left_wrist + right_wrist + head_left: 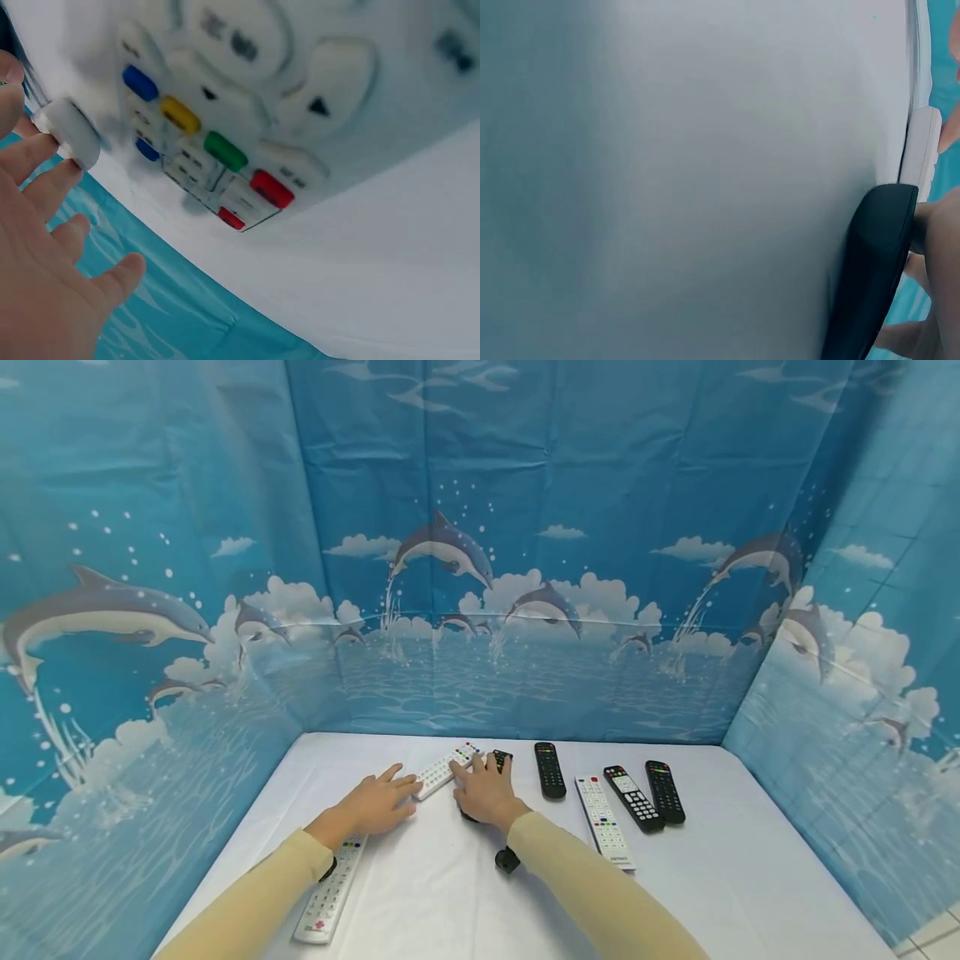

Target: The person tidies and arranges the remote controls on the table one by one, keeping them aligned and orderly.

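Note:
My left hand (377, 804) reaches over the left of the table, fingers outstretched. Its fingertips touch the near end of a slanted white remote control (447, 771); the left wrist view shows them at that white end (71, 135). Beneath the left wrist lies a longer white remote control (330, 893), partly covered by the arm. My right hand (486, 793) covers a black remote control (504, 757) from above, gripping it with thumb on the left and fingers toward the right. In the right wrist view, the near end of the black remote (874, 262) shows beside the fingers; its keys are hidden there.
Right of the hands lie a black remote (551, 770), a white remote (603, 822), a black remote with white keys (633, 797) and another black one (664, 792). A white cloth (712, 877) covers the table. Blue dolphin-print curtains (525, 677) enclose it.

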A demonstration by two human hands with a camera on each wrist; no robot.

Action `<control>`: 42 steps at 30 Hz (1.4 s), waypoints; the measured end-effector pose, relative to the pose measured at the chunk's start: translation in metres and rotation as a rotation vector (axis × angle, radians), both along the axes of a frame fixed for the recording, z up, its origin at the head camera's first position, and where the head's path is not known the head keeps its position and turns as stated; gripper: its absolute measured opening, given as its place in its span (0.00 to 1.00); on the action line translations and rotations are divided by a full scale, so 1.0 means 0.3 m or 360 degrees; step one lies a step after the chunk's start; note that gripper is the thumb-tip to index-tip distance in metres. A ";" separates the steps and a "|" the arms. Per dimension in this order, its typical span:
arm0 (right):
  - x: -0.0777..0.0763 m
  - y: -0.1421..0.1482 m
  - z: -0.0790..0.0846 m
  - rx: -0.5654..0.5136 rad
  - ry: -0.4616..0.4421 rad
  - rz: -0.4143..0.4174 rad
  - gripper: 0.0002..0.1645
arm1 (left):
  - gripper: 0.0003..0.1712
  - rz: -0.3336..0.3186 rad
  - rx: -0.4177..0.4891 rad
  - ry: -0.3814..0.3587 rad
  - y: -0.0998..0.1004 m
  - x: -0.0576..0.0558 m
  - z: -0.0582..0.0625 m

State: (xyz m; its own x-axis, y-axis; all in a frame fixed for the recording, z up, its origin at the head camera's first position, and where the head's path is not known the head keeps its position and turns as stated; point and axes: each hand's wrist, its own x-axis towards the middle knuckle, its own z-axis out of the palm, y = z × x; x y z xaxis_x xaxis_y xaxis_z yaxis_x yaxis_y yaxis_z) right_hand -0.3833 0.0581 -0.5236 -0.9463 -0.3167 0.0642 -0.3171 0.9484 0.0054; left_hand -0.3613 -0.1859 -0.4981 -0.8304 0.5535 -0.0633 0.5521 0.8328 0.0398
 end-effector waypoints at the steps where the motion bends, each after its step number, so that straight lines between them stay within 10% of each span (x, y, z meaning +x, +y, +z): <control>1: 0.004 -0.001 0.002 0.0002 0.0007 0.0006 0.35 | 0.31 -0.0003 -0.0003 0.0014 0.001 0.006 0.000; 13: 0.043 0.003 0.006 -0.0043 -0.0008 0.0218 0.33 | 0.20 -0.0080 0.0163 0.0214 -0.008 0.094 0.013; 26: 0.075 0.019 0.010 -0.0077 -0.0084 0.0485 0.32 | 0.18 -0.0027 0.0570 -0.0071 -0.006 0.096 0.044; 35: 0.062 -0.005 0.037 -0.0009 -0.0013 0.0326 0.48 | 0.37 -0.0048 0.0088 -0.0051 0.014 -0.005 0.010; 42: 0.069 -0.023 0.015 -0.0002 -0.0156 0.0202 0.54 | 0.40 -0.0092 0.0054 -0.0234 0.001 -0.045 -0.023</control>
